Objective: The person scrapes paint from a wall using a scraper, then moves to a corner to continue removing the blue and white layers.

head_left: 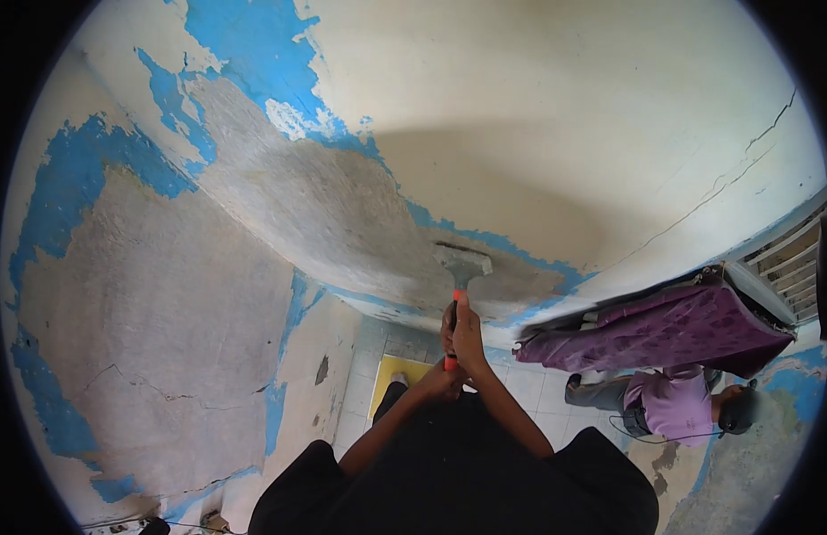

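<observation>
While hands (458,343) press scraper (462,267), ceiling (342,205) shows bare plaster.

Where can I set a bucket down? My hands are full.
Pale floor tiles lie bare between the yellow mat and the crouching person. It is crowded by the purple mattress, and under the scraper that both hands grip.

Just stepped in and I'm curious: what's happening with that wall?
A person is holding a scraper with an orange handle in both hands, the right hand higher on the handle and the left hand at its lower end. The blade is pressed against the wall at the edge of a patch where blue paint has come off to bare grey plaster. Large areas are already stripped. Another person in a purple top is low down to the right, near a purple cloth.
</observation>
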A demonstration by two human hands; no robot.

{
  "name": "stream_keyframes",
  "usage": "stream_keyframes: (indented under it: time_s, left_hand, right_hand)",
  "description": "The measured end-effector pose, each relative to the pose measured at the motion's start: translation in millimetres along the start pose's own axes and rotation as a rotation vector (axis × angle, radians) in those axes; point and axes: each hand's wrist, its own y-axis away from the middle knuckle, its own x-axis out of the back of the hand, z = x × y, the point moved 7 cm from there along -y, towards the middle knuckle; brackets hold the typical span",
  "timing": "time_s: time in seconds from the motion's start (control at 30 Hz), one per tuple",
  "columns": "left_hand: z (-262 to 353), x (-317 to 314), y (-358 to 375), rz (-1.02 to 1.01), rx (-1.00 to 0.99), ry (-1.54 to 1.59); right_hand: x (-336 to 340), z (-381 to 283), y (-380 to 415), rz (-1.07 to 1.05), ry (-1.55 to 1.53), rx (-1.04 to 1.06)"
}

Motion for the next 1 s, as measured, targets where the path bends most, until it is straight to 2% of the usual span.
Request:
stream_keyframes:
  time_s: [0.1,0.27,0.4,0.5,0.6,0.7,0.87,1.0]
  left_hand:
    - [16,-10,7,-0.036,0.007,0.019]
    - [-4,0,4,-0.003,-0.006,0.028]
    - [29,-10,14,-0.043,-0.009,0.011]
    - [22,-2,7,0.014,-0.088,-0.038]
    - [14,2,11,0.086,0.004,-0.118]
    - [33,-14,21,0.043,-0.038,-0.015]
    - [5,0,6,-0.008,-0.008,0.003]
    - [31,-17,18,0.011,-0.083,-0.019]
  right_hand:
    - [-10,-23,0,-0.030,0.027,-0.018]
    - [-1,3,2,-0.003,-0.038,-0.074]
    - [-15,-20,-3,-0.042,-0.023,-0.048]
    - [-11,-14,-4,-0.027,-0.043,-0.048]
    - [-10,-4,-1,-0.025,-0.038,-0.058]
    - [-17,-24,-1,-0.023,0.044,-0.038]
    - [-3,5,-2,-0.020,0.007,-0.061]
    - [-17,-28,1,-0.005,0.057,-0.064]
